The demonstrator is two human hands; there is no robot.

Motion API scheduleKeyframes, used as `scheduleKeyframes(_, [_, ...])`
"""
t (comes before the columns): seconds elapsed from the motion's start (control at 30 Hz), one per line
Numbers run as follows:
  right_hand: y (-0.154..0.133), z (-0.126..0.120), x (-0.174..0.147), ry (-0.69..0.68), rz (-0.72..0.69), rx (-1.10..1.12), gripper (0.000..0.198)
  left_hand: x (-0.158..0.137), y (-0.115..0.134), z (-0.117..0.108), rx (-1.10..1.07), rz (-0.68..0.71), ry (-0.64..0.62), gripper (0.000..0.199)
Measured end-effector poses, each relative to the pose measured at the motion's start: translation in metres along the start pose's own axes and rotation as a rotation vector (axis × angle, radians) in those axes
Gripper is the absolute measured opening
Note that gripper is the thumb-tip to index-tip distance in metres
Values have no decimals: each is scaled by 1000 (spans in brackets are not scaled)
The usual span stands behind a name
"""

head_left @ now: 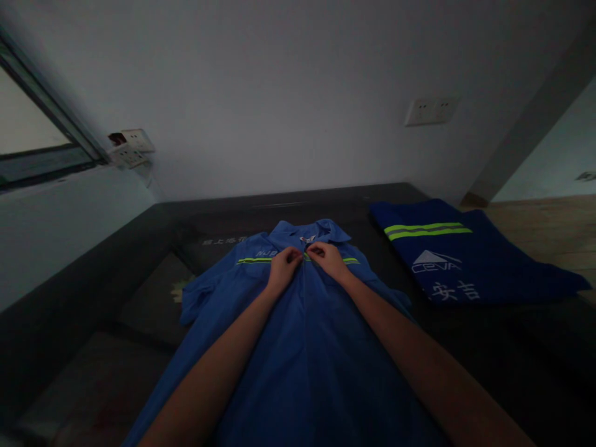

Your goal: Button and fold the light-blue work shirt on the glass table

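A blue work shirt (305, 347) with a collar and a yellow-green reflective chest stripe lies front side up, its collar pointing away from me. My left hand (285, 268) pinches the front placket just below the collar, on the left side. Close beside it, my right hand (326, 259) pinches the same front edge from the right. The fingertips of both hands nearly meet over the stripe. Whatever small fastening lies between them is hidden. A label shows inside the open collar.
A folded dark blue garment (465, 261) with a reflective stripe and white lettering lies to the right on the dark table (218, 214). Behind stands a pale wall with a double socket (432, 111). More sockets (133, 148) are at the left corner beside a window frame.
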State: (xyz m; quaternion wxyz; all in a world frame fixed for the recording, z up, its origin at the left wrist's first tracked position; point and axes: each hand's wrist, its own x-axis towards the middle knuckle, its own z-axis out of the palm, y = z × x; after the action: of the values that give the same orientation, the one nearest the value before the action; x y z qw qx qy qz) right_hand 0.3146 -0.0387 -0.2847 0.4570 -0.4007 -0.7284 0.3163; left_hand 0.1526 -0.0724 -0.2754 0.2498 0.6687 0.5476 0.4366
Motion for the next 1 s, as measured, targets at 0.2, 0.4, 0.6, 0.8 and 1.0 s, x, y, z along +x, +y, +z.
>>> scheduleKeyframes(0.2, [1, -2, 1, -15, 36, -3, 8, -1, -1, 2, 77, 29, -3, 7])
scheduleKeyframes(0.4, [6, -4, 1, -40, 103, 83, 9, -1, -3, 2, 116, 46, -26, 9])
scheduleKeyframes(0.6, [9, -4, 1, -70, 152, 130, 12, -1, -3, 1, 135, 58, -51, 11])
scheduleKeyframes(0.8, [10, -2, 1, -79, 110, 40, 12, -2, -3, 0, 192, 111, -127, 15])
scheduleKeyframes(1.0, [5, -5, 1, -107, 89, -24, 12, 0, -7, 0, 211, 125, -138, 18])
